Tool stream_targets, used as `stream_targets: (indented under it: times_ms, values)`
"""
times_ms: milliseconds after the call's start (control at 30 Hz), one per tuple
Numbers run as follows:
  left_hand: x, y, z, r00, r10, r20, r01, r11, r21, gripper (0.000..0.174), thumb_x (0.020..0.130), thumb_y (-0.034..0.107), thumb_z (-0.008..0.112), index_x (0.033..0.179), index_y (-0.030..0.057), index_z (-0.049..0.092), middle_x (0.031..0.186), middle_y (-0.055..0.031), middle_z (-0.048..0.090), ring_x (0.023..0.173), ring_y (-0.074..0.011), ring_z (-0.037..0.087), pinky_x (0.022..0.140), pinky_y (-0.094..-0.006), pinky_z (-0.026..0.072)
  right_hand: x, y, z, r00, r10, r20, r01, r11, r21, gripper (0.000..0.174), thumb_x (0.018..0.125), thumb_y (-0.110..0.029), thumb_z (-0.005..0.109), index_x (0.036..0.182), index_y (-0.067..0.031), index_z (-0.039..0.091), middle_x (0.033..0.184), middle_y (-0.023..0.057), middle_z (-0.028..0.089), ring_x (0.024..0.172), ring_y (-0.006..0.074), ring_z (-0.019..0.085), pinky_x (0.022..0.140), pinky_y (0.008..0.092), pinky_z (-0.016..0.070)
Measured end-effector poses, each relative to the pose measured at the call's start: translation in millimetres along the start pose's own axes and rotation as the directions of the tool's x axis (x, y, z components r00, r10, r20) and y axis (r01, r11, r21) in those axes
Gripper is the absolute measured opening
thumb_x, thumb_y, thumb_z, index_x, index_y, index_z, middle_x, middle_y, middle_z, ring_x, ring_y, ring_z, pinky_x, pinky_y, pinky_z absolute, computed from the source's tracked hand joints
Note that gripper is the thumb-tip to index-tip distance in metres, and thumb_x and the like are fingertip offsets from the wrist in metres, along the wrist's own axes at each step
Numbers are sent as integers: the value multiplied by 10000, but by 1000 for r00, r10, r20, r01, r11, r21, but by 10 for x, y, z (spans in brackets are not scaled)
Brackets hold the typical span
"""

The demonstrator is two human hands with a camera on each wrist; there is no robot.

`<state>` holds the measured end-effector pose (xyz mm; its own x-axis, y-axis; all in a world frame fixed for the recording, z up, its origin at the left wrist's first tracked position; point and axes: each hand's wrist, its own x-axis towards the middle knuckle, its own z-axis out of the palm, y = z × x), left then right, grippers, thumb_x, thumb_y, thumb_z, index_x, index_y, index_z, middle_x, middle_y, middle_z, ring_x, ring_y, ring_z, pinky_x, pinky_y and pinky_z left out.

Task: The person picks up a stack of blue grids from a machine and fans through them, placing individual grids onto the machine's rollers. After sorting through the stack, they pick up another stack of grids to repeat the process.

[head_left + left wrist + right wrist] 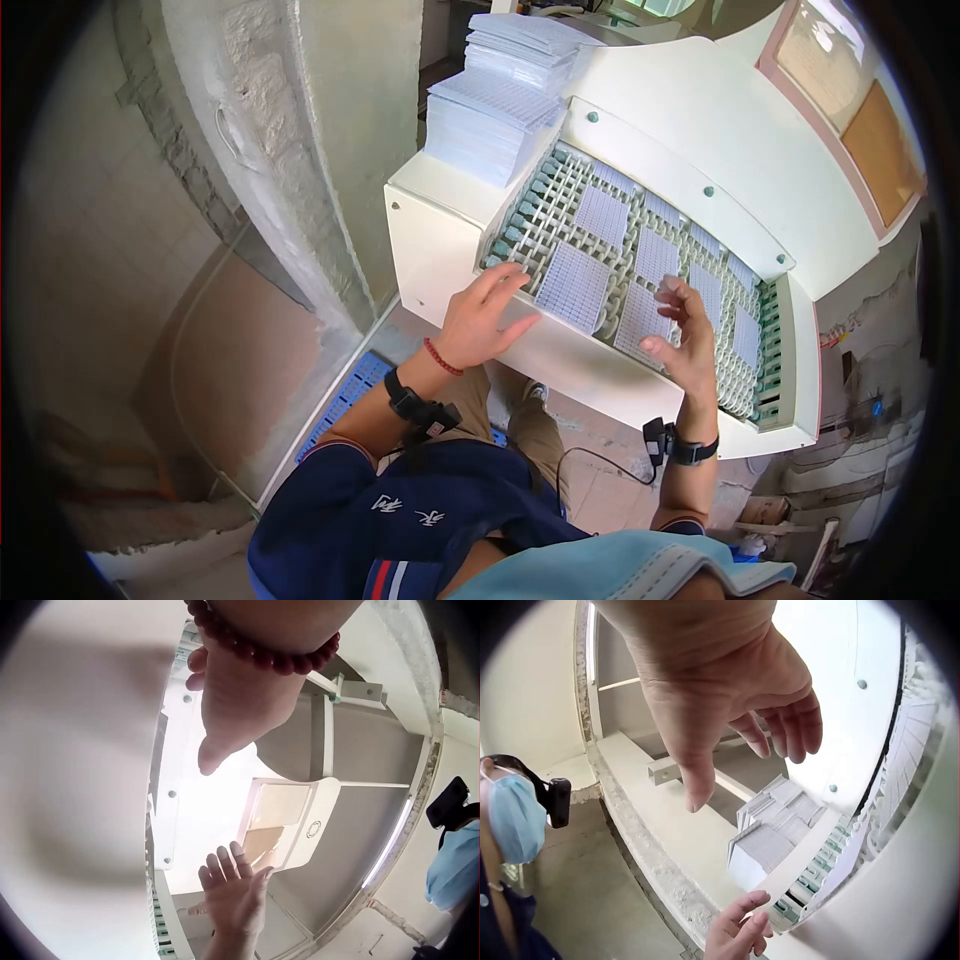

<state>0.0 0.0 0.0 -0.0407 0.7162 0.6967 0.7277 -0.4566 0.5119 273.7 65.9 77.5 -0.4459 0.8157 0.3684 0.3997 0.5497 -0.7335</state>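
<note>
My left hand (485, 315) hovers at the front edge of a white machine, fingers spread and holding nothing. Just beyond its fingertips lies a pale, square-gridded sheet (573, 285) on the machine's roller bed (530, 240). To the right, my right hand (690, 345) is raised with loosely bent fingers and nothing in its grasp. It overlaps another gridded sheet (636, 325) in the head view. Several more such sheets lie in rows on the rollers. Both palms appear bare in the left wrist view, where the right hand (236, 900) has its fingers apart.
Tall stacks of gridded sheets (485, 130) stand on the machine's left end. A white hood (680, 110) rises behind the rollers. Rough wall edges (290, 150) stand at left, with a blue slatted panel (345, 400) on the floor. A cable (600, 455) hangs by the right wrist.
</note>
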Motion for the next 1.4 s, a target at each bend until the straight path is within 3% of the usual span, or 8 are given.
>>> stream_targets:
  times_ms: [67, 200, 300, 500, 600, 1067, 1233, 1400]
  values:
    - [141, -29, -17, 963, 162, -216, -181, 981, -72, 366, 690, 76, 674, 1025, 22, 536, 1042, -125, 531, 728, -180, 569, 566, -243, 480, 355, -146, -66, 995, -87, 49, 84, 995, 61, 902, 558, -423, 773, 1232, 25, 376, 1163, 165, 479, 1063, 251, 482, 865, 332, 403]
    - [478, -202, -338, 935, 122, -334, -197, 960, -201, 357, 694, 20, 650, 1026, 3, 520, 1009, -140, 519, 726, -161, 560, 526, -224, 476, 1254, -522, 203, 979, -156, 133, 164, 985, -54, 913, 564, -411, 771, 1224, 69, 361, 1177, 200, 463, 1070, 263, 480, 869, 338, 403]
    - [706, -416, -217, 942, 63, -329, -160, 948, -277, 398, 721, 49, 634, 1073, -7, 458, 1024, -142, 481, 735, -182, 549, 552, -236, 503, 1861, -743, 457, 970, -126, 209, 180, 947, -267, 973, 556, -480, 741, 1225, 101, 340, 1196, 277, 422, 1122, 326, 438, 914, 363, 375]
    - [709, -471, -222, 957, 37, -288, -116, 957, -265, 418, 735, 92, 638, 1074, -24, 424, 1012, -163, 473, 716, -204, 561, 574, -262, 517, 2626, -809, 916, 943, -9, 334, 141, 917, -373, 1058, 524, -556, 720, 1203, 153, 323, 1162, 310, 422, 1096, 360, 443, 927, 374, 357]
    - [707, -471, -217, 962, 14, -273, -87, 963, -257, 430, 728, 137, 656, 1059, -19, 431, 985, -161, 491, 621, -204, 567, 566, -274, 494, 2670, -874, 1008, 952, 4, 305, 128, 902, -412, 1059, 519, -565, 716, 1194, 155, 333, 1129, 330, 431, 1082, 368, 452, 917, 367, 364]
    - [712, -426, -224, 957, -4, -289, -66, 971, -231, 368, 693, 86, 683, 981, -24, 482, 868, -118, 514, 624, -155, 574, 549, -248, 516, 2568, -1054, 1045, 932, 86, 351, 111, 857, -503, 1078, 512, -627, 667, 1169, 172, 365, 1160, 350, 410, 1117, 389, 425, 953, 363, 330]
    - [701, -446, -218, 956, 17, -293, -80, 976, -203, 366, 690, 83, 685, 978, -23, 484, 867, -117, 515, 616, -156, 577, 550, -246, 519, 2600, -1045, 1039, 922, 17, 388, 205, 827, -523, 1019, 508, -527, 683, 1173, 174, 358, 1175, 330, 414, 1130, 373, 417, 973, 333, 304]
    - [710, -458, -211, 957, 12, -291, -76, 975, -209, 355, 688, 75, 685, 968, -26, 493, 881, -120, 517, 613, -157, 579, 552, -244, 522, 2463, -1008, 923, 941, 0, 339, 176, 855, -487, 941, 500, -433, 676, 1164, 165, 379, 1147, 312, 447, 1085, 347, 460, 941, 318, 336]
